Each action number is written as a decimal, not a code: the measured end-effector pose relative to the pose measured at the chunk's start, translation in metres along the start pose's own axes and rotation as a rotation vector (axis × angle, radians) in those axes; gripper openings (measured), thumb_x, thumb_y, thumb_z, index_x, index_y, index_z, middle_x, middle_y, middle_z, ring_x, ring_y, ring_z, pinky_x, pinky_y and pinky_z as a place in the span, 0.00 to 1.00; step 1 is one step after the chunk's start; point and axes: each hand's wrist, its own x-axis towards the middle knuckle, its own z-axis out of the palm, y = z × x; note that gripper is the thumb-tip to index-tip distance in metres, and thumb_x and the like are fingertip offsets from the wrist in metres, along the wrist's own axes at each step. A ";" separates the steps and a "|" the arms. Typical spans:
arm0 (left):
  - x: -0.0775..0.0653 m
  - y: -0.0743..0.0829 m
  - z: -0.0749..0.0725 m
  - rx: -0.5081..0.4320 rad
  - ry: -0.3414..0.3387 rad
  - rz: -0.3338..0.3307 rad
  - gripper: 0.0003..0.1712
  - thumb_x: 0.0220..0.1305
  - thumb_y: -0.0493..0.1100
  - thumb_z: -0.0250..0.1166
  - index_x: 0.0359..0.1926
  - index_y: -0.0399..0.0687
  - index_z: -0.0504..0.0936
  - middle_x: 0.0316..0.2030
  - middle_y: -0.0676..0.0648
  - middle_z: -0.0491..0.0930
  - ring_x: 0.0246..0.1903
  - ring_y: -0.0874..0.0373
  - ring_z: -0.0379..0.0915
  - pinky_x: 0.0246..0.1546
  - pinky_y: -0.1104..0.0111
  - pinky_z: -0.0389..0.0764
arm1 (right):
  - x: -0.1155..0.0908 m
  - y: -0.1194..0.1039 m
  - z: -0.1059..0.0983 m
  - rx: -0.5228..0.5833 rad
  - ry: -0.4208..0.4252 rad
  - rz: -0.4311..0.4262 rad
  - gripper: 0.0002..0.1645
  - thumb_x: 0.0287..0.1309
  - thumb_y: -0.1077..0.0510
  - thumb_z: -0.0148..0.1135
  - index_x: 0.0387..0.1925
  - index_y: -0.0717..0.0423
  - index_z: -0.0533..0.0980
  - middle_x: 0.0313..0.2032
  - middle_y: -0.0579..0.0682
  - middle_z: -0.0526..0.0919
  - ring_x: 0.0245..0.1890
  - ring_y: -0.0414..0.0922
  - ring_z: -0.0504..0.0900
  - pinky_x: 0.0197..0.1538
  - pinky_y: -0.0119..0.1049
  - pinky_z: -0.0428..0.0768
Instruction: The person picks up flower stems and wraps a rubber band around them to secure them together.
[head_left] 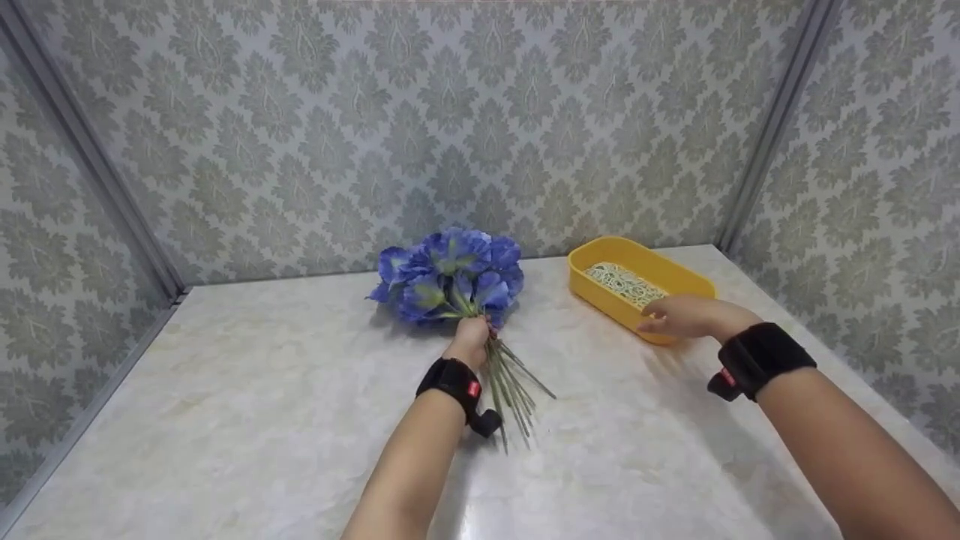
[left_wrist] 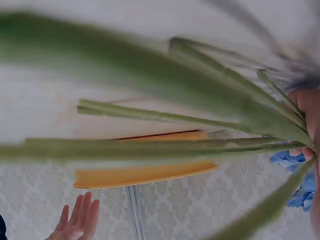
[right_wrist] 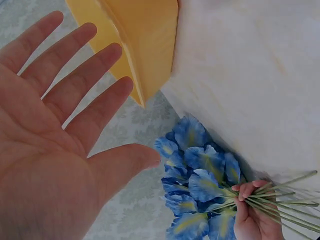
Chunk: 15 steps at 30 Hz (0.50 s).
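My left hand [head_left: 470, 339] grips a bunch of blue artificial flowers [head_left: 454, 271] by the stems, just under the blooms. The green stems [head_left: 512, 386] fan out from the fist toward the front right. In the left wrist view the stems [left_wrist: 165, 149] cross close before the camera. My right hand [head_left: 686, 315] is held over the near end of a yellow bin [head_left: 611, 304], with its fingers spread and nothing in the palm, as the right wrist view shows of the hand [right_wrist: 65, 130]. Pale, thin rubber bands [head_left: 624, 283] lie heaped inside the bin.
The marbled white table [head_left: 262, 405] carries the flowers and the bin. Patterned wall panels [head_left: 450, 135] close off the back and both sides, with grey metal posts [head_left: 776, 124] at the corners. Each wrist wears a black strap [head_left: 761, 358].
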 end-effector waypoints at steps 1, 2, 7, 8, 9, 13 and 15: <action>0.020 -0.010 -0.004 -0.008 -0.010 0.006 0.14 0.86 0.41 0.44 0.50 0.39 0.76 0.30 0.48 0.73 0.30 0.56 0.73 0.33 0.68 0.78 | 0.001 -0.002 0.001 0.002 0.003 -0.001 0.31 0.80 0.50 0.55 0.64 0.76 0.74 0.63 0.77 0.78 0.66 0.74 0.75 0.71 0.67 0.72; 0.040 -0.019 -0.007 -0.016 -0.019 0.009 0.14 0.86 0.41 0.45 0.51 0.39 0.76 0.30 0.48 0.73 0.30 0.56 0.74 0.34 0.67 0.79 | 0.003 -0.004 0.002 0.001 0.005 0.000 0.31 0.79 0.50 0.55 0.64 0.76 0.74 0.63 0.76 0.78 0.66 0.74 0.75 0.72 0.67 0.71; -0.033 0.016 0.010 0.012 -0.028 0.011 0.12 0.87 0.42 0.44 0.51 0.43 0.73 0.31 0.50 0.73 0.32 0.57 0.74 0.40 0.68 0.80 | 0.008 -0.013 0.008 0.004 0.034 -0.005 0.30 0.81 0.51 0.53 0.65 0.75 0.74 0.64 0.76 0.78 0.68 0.73 0.74 0.74 0.67 0.70; -0.065 0.032 0.016 0.031 -0.025 0.019 0.12 0.87 0.42 0.43 0.50 0.43 0.72 0.30 0.51 0.73 0.32 0.57 0.74 0.40 0.69 0.80 | 0.009 -0.016 0.009 0.012 0.046 0.001 0.30 0.81 0.51 0.52 0.65 0.75 0.74 0.64 0.75 0.78 0.68 0.73 0.74 0.74 0.67 0.69; -0.103 0.050 0.023 0.044 -0.025 0.029 0.12 0.87 0.42 0.43 0.50 0.43 0.72 0.31 0.51 0.72 0.33 0.58 0.74 0.41 0.69 0.79 | 0.011 -0.018 0.010 0.020 0.064 0.006 0.30 0.81 0.51 0.52 0.65 0.75 0.74 0.64 0.75 0.79 0.68 0.72 0.74 0.74 0.66 0.70; -0.171 0.089 0.038 0.097 -0.059 0.078 0.12 0.88 0.42 0.41 0.49 0.45 0.71 0.33 0.50 0.72 0.37 0.56 0.73 0.42 0.69 0.74 | 0.019 -0.029 0.013 0.070 0.156 0.014 0.28 0.82 0.52 0.50 0.65 0.74 0.74 0.63 0.73 0.80 0.68 0.70 0.75 0.75 0.65 0.69; -0.197 0.104 0.043 0.101 -0.098 0.101 0.12 0.88 0.43 0.42 0.50 0.43 0.70 0.35 0.49 0.71 0.39 0.56 0.72 0.44 0.70 0.71 | 0.024 -0.036 0.015 0.098 0.208 -0.005 0.28 0.82 0.53 0.50 0.65 0.74 0.74 0.63 0.73 0.80 0.69 0.70 0.75 0.76 0.65 0.69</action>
